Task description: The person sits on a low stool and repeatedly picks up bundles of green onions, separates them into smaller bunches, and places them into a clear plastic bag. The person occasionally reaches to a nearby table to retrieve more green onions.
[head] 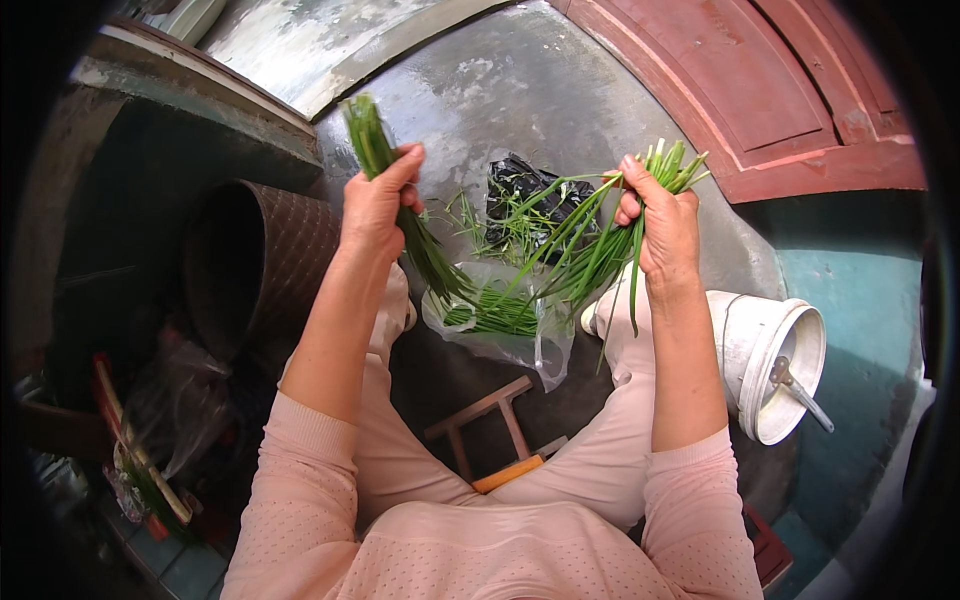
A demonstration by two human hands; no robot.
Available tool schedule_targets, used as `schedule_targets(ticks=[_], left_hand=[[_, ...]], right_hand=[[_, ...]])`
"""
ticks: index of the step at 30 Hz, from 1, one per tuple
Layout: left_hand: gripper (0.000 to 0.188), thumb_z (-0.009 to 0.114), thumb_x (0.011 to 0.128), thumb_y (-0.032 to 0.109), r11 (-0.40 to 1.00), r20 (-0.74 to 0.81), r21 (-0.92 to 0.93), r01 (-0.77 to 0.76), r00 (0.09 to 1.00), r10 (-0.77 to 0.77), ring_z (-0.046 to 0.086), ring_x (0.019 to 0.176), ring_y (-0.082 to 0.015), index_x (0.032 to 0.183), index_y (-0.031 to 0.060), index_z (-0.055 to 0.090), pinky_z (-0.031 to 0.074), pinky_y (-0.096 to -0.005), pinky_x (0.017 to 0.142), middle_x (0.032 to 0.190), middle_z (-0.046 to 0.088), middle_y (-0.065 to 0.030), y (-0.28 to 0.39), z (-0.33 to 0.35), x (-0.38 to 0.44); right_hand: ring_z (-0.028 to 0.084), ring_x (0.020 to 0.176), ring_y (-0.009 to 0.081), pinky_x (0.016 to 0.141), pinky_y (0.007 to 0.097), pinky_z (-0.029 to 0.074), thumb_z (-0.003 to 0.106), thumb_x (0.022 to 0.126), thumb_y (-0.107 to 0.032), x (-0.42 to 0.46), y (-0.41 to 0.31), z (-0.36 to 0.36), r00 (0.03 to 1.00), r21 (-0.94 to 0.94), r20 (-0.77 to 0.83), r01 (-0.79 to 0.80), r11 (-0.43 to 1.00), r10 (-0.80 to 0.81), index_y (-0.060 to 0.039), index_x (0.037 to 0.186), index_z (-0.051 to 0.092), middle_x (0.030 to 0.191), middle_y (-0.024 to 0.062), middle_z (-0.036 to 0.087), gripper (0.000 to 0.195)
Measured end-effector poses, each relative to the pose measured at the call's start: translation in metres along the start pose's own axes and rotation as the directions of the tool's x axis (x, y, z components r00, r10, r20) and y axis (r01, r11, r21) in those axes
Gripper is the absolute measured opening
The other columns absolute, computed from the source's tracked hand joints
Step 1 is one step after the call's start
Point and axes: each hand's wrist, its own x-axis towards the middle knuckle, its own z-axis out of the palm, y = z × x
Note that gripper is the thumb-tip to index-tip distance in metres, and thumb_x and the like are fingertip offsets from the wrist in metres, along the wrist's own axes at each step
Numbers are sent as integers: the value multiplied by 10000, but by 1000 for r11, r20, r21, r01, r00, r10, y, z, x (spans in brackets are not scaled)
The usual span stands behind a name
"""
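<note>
A tight bundle of long green stalks, which look like garlic chives [427, 247], is clasped in my left hand [379, 199], cut ends up and blurred at the top. My right hand [660, 217] grips a looser bunch of the same greens [592, 262], its pale ends fanned above the fist. Some blades of that bunch stick out to the left and hang down. Below and between the hands, a clear plastic bag [551, 352] lies open on the floor with more green stalks [495, 311] inside. The tips of both bunches hang over it.
Beyond the clear bag lies a black plastic bag [517, 176] strewn with green scraps. A white bucket [739, 352] with a metal-handled tool [802, 394] is at right, a dark brown cylinder [292, 255] at left. A wooden stool frame [480, 409] shows between the legs. A red door [720, 75] stands far right.
</note>
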Motion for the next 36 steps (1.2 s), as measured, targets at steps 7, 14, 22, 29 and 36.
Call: schedule_targets(ticks=[7, 14, 22, 29, 36], left_hand=[[287, 750, 732, 224, 965, 448, 204, 163, 861, -240, 419, 478, -55, 917, 26, 654, 339, -203, 443, 737, 635, -28, -29, 48, -29], [157, 687, 784, 162, 928, 491, 124, 350, 791, -364, 354, 457, -48, 876, 61, 610, 292, -214, 444, 655, 575, 7, -36, 42, -22], [211, 720, 761, 170, 920, 542, 214, 329, 743, -392, 366, 464, -50, 885, 67, 583, 298, -219, 454, 715, 630, -20, -30, 48, -29], [165, 689, 789, 168, 903, 566, 164, 396, 712, -415, 353, 459, -37, 880, 78, 585, 280, -202, 448, 724, 634, -14, -30, 45, -29], [471, 721, 748, 110, 912, 523, 187, 366, 748, -408, 426, 529, -62, 1166, 20, 526, 357, -217, 477, 768, 578, 5, -30, 50, -31]], right_hand=[[441, 462, 63, 416, 221, 370, 674, 799, -106, -16, 23, 29, 979, -5, 152, -137, 991, 136, 5, 819, 605, 659, 35, 572, 133], [437, 460, 59, 437, 228, 395, 669, 794, -85, -21, 16, 30, 926, -13, 308, -224, 975, 217, 12, 840, 616, 638, 10, 541, 120], [438, 479, 64, 445, 222, 402, 654, 794, -54, -12, 11, 20, 958, 98, 214, -217, 971, 192, 43, 865, 609, 673, 40, 556, 128], [417, 470, 42, 421, 199, 368, 687, 788, -83, -10, 7, 15, 936, 68, 252, -269, 961, 245, 31, 864, 611, 677, 17, 547, 157], [469, 499, 78, 486, 215, 410, 604, 860, -190, -9, 1, 16, 973, -115, 212, -67, 991, 90, -22, 767, 600, 631, 28, 567, 192]])
